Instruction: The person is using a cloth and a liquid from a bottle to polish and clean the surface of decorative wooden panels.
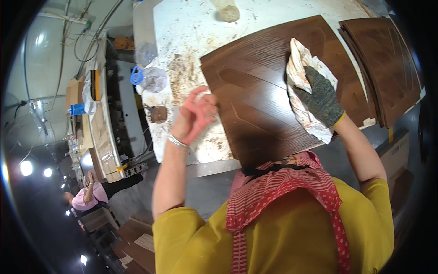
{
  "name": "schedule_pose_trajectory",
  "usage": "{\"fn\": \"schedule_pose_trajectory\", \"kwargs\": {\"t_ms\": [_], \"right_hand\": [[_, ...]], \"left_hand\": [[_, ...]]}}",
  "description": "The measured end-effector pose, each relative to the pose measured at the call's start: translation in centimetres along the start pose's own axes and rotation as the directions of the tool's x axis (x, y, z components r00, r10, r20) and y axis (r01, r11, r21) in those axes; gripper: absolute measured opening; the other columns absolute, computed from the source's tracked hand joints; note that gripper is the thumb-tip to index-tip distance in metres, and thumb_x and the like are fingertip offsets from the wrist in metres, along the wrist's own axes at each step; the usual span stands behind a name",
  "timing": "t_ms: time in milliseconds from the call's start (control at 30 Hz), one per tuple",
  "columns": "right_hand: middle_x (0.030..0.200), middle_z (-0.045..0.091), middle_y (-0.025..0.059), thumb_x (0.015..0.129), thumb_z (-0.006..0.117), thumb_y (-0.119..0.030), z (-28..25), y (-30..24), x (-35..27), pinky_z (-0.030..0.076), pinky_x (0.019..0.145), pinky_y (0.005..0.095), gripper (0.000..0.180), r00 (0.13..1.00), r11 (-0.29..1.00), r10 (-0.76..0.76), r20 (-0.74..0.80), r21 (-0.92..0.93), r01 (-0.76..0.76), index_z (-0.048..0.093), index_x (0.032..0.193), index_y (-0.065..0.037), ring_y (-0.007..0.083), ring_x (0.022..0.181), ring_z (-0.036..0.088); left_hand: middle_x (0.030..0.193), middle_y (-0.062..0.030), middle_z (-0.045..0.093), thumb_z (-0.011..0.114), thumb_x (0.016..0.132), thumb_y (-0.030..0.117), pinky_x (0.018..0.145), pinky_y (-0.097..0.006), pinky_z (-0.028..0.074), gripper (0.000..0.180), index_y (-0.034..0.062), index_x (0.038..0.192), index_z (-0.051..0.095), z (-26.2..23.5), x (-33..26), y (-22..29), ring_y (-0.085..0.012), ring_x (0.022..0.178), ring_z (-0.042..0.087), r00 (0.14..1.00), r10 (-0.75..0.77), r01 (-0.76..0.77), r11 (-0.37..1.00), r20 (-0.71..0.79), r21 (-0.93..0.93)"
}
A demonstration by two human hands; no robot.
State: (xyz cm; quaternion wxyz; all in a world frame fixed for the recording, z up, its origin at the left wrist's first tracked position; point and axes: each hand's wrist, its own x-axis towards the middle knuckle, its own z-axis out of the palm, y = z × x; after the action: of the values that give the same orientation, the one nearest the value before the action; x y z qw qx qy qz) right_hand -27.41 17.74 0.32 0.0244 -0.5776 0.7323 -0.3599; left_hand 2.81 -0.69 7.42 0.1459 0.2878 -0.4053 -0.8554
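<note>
A dark brown wood-grain panel (255, 91) with grooved lines lies at a slant on the stained white worktable. My right hand (319, 98), in a dark knitted glove with a yellow cuff, presses a crumpled white cloth (303, 116) with reddish-brown stains against the panel's right part. Part of the cloth is hidden under the glove. My bare left hand (197, 114) hovers by the panel's left edge, its fingers loosely curled and apart, with nothing visible in them. Whether it touches the edge I cannot tell.
More brown panels (385, 68) are stacked at the right. Left on the worktable (182, 32) are a clear plastic container (153, 80), a blue plastic piece (136, 75) and a small brown block (158, 114). A yellowish jar (229, 13) stands at the far edge. Another person (91, 194) is at far left.
</note>
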Motion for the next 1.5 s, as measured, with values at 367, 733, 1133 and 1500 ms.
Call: {"fn": "schedule_pose_trajectory", "kwargs": {"t_ms": [367,733,1133,1500], "right_hand": [[0.101,0.057,0.0136,0.079,0.061,-0.016,-3.8,-15.9,6.8,0.046,0.081,0.0367,0.035,0.779,0.665,-0.488,0.393,0.746,0.04,0.055,0.11,-0.003,0.0297,0.094,0.056],[0.087,0.064,0.01,0.075,0.062,-0.02,-0.9,-15.3,6.9,0.049,0.072,0.0319,0.023,0.494,0.638,-0.32,0.808,0.57,-0.518,0.065,0.09,-0.003,0.0246,0.08,0.062],[0.092,0.061,0.011,0.083,0.059,-0.017,-1.5,-11.3,3.6,0.048,0.074,0.0318,0.018,0.648,0.531,-0.289,0.705,0.681,-0.504,0.063,0.095,-0.005,0.0235,0.084,0.061],[0.119,0.053,0.015,0.081,0.061,-0.026,-1.1,-3.4,2.5,0.038,0.095,0.0412,0.037,0.938,0.965,-0.204,0.281,-0.102,0.241,0.058,0.113,-0.008,0.0304,0.111,0.05]], "left_hand": [[0.118,-0.0103,0.053,0.072,0.05,0.066,0.087,-0.037,0.048,0.096,0.0091,0.123,0.046,4.4,-1.7,-4.5,-0.0256,0.104,0.055,0.977,-0.022,0.058,0.984,0.211,-0.166],[0.095,-0.0099,0.059,0.063,0.085,0.024,0.059,-0.025,0.05,0.036,0.0048,0.113,0.053,2.6,0.1,-6.8,-0.0168,0.082,0.058,0.902,-0.262,0.307,0.948,0.344,-0.084],[0.092,-0.0096,0.057,0.058,0.087,0.037,0.067,-0.025,0.048,0.043,0.0035,0.112,0.05,5.5,-0.4,-10.0,-0.0171,0.085,0.057,0.871,-0.298,0.357,0.93,0.39,-0.085],[0.103,-0.007,0.061,0.044,0.09,0.023,0.08,-0.031,0.043,0.024,0.0073,0.105,0.056,-7.4,9.8,2.1,-0.0159,0.095,0.054,0.777,0.522,-0.109,0.663,-0.352,0.741]]}}
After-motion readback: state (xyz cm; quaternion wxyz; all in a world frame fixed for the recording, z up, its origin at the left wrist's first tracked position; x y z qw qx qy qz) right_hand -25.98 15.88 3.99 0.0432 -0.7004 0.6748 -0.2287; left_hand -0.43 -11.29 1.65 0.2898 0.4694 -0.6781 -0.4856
